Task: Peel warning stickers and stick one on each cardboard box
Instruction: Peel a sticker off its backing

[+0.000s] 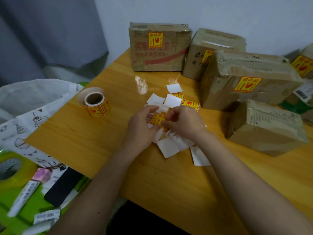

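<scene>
My left hand (141,126) and my right hand (182,122) meet over the middle of the wooden table (101,133) and both pinch a yellow-and-red warning sticker (157,118) on its white backing. More stickers (190,104) lie just beyond my hands. A sticker roll (95,102) stands to the left. Several cardboard boxes stand at the back and right: a large one (159,48) bears a sticker, so do the box behind (215,46) and the middle box (247,78). The nearest box (265,128) shows no sticker on its visible faces.
White backing scraps (169,146) lie scattered under and around my hands. Another stickered box (303,65) sits at the far right edge. Left of the table are a white printed bag (33,102), a tape roll (11,168), a dark phone (62,185) and a tube (25,195).
</scene>
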